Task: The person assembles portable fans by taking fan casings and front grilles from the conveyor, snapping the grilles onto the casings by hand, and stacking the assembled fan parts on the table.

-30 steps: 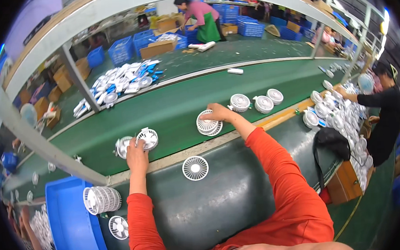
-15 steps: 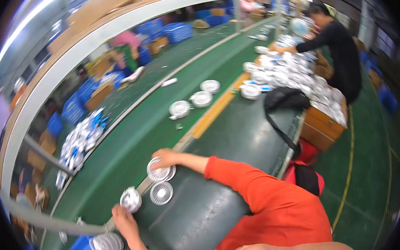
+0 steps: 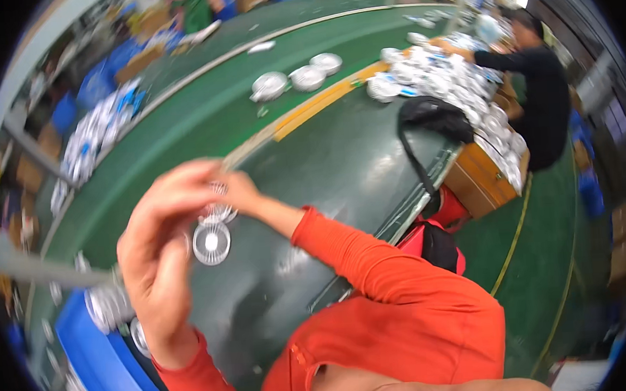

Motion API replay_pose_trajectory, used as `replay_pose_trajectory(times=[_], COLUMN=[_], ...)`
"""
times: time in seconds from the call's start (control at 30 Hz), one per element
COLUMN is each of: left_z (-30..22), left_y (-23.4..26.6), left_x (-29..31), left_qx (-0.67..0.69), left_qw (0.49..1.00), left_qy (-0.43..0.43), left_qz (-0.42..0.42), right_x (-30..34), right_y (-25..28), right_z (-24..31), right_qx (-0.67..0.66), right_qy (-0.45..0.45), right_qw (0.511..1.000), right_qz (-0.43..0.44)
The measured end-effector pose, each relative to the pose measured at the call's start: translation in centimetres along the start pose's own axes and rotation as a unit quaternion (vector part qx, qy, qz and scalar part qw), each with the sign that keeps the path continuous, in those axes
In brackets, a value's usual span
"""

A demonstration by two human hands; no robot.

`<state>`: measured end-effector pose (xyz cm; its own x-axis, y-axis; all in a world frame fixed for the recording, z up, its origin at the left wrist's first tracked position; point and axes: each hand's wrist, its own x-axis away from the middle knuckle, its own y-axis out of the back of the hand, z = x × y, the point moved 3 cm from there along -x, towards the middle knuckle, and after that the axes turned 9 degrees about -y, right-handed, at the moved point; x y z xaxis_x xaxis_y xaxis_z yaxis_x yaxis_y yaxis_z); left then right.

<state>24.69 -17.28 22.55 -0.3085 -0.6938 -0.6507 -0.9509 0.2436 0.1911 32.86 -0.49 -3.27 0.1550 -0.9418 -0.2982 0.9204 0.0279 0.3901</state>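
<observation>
My left hand (image 3: pixel 160 258) is raised close to the camera, large and blurred, with its fingers stretched to the right and the thumb apart. I see nothing held in it. Behind those fingers, my right hand (image 3: pixel 240 191) is beside white round grilles (image 3: pixel 218 213) at the belt-side edge of the dark table. Its fingers are mostly hidden, so its grip does not show. Another round spoked grille (image 3: pixel 211 243) lies flat on the table just nearer to me. A stack of white round parts (image 3: pixel 106 308) stands by the blue bin (image 3: pixel 97 359) at lower left.
A green conveyor belt (image 3: pixel 180 125) runs past the table, carrying several round white units (image 3: pixel 308 77). A black bag (image 3: pixel 434 118) lies on the table. Farther right, a co-worker in black (image 3: pixel 547 99) reaches over a heap of white parts (image 3: pixel 442 80) beside a cardboard box (image 3: pixel 485 178).
My left hand has left the round white unit at the table edge and risen toward the camera. My right hand stays by the grilles. The whole view has shifted.
</observation>
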Motion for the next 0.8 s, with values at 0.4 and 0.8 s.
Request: replay_pose_trajectory(times=[0.4, 0.8], left_z=[-2.3, -3.4], left_y=[-10.7, -12.1], left_x=[0.1, 3.5], left_qx=[0.154, 0.124], left_qw=[0.961, 0.97], left_qy=[-0.215, -0.197], left_qz=[0.083, 0.068], right_x=[1.0, -1.3], right_y=[-1.5, -1.3], right_z=[2.3, 1.1], right_qx=[-0.042, 0.011], right_qy=[0.01, 0.028], right_qw=[0.999, 0.998], right_qz=[-0.024, -0.052])
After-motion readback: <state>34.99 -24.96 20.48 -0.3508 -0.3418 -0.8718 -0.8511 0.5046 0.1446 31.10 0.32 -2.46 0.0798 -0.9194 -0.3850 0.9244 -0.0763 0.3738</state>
